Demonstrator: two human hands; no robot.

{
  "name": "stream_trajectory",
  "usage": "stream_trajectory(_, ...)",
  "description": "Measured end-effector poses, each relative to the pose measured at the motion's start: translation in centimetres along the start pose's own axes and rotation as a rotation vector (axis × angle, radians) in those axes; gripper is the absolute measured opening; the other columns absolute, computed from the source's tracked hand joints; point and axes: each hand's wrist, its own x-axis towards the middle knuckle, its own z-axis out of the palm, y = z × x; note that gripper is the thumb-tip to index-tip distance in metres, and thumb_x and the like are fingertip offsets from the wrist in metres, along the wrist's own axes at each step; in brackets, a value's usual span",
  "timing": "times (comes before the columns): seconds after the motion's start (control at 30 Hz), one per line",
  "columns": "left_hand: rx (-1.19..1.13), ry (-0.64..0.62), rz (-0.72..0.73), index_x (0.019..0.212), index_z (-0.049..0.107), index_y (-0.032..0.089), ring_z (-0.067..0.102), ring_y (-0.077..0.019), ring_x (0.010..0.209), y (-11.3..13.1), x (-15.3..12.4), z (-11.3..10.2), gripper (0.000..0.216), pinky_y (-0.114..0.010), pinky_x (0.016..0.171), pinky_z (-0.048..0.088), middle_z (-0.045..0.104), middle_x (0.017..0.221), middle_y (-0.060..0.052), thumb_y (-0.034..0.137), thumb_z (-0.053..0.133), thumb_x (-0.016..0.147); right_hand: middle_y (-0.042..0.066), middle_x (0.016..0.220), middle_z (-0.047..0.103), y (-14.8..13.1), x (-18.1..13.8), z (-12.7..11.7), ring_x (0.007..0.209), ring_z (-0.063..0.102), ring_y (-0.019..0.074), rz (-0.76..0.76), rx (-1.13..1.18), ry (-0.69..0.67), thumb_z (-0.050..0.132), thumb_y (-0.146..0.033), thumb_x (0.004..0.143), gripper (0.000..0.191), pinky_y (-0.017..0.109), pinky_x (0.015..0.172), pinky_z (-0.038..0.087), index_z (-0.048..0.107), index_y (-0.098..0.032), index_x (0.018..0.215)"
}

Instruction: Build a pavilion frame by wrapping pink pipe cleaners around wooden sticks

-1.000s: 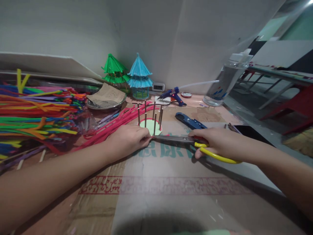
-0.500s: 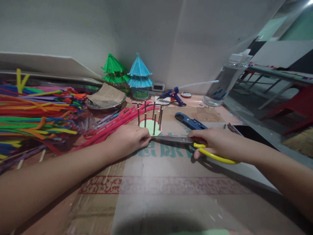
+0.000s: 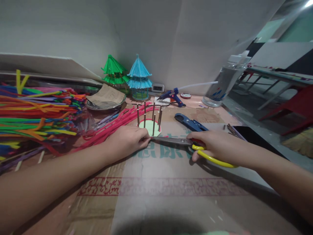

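We are at a craft workbench: heaps of coloured pipe cleaners (image 3: 36, 114), a glue gun (image 3: 172, 95) and finished pavilion models (image 3: 139, 78) crowd its cardboard-covered top (image 3: 158, 189).

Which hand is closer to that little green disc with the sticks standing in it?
Left. The left hand sits at the near-left edge of the green disc; the right hand is farther to its right, gripping scissors that point toward it.

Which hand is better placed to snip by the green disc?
Likely the right hand: it grips the scissors, blades pointing at the edge of the disc. The left hand sits against that edge, with no tool.
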Motion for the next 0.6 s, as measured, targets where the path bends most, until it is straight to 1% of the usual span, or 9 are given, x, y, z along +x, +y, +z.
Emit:
stream_trajectory(0.17,-0.012,-0.005,-0.026,0.078,0.067,0.021,0.064,-0.0146,0.06,-0.1,-0.1,0.0,0.022,-0.026,0.057,0.04,0.07,0.065,0.002,0.027,0.064,0.098,-0.002,0.095,0.087,-0.1,0.0,0.4,0.09,0.079,0.0259,-0.021,-0.072,0.015,0.057,-0.023,0.091,0.02,0.03,0.068,0.044,0.066,-0.026,0.109)
stream_trajectory(0.3,-0.023,-0.023,-0.032,0.077,0.066,0.021,0.064,-0.0147,0.059,-0.1,-0.1,0.1,0.022,-0.027,0.058,0.041,0.069,0.065,0.002,0.026,0.065,0.098,0.001,0.095,0.087,-0.5,-0.5,1.2,0.089,0.081,0.0276,-0.023,-0.083,0.027,0.056,-0.023,0.094,0.014,0.032,0.069,0.045,0.065,-0.025,0.104)
stream_trajectory(0.43,-0.038,-0.026,-0.034,0.078,0.067,0.021,0.064,-0.0146,0.058,0.0,-0.1,0.1,0.019,-0.026,0.057,0.041,0.069,0.065,0.003,0.026,0.067,0.097,0.001,0.091,0.087,-1.0,-0.9,1.8,0.083,0.08,0.0279,0.018,-0.085,0.068,0.059,-0.022,0.092,0.01,0.032,0.065,0.042,0.065,-0.026,0.098)
stream_trajectory(0.5,-0.047,-0.024,-0.041,0.08,0.068,0.021,0.064,-0.0143,0.058,0.0,-0.1,0.0,0.016,-0.026,0.056,0.041,0.069,0.065,0.003,0.025,0.068,0.096,0.001,0.092,0.087,-1.0,-1.0,1.9,0.084,0.08,0.0282,0.016,-0.072,0.073,0.061,-0.022,0.092,0.009,0.032,0.065,0.042,0.064,-0.026,0.099)
stream_trajectory(0.6,-0.037,-0.039,-0.036,0.08,0.07,0.021,0.065,-0.0145,0.059,0.1,-0.1,-0.1,0.015,-0.026,0.056,0.041,0.07,0.065,0.003,0.025,0.07,0.095,0.0,0.096,0.087,-0.7,-1.2,1.9,0.094,0.08,0.0285,-0.007,-0.009,0.026,0.059,-0.026,0.095,0.007,0.033,0.073,0.045,0.06,-0.026,0.102)
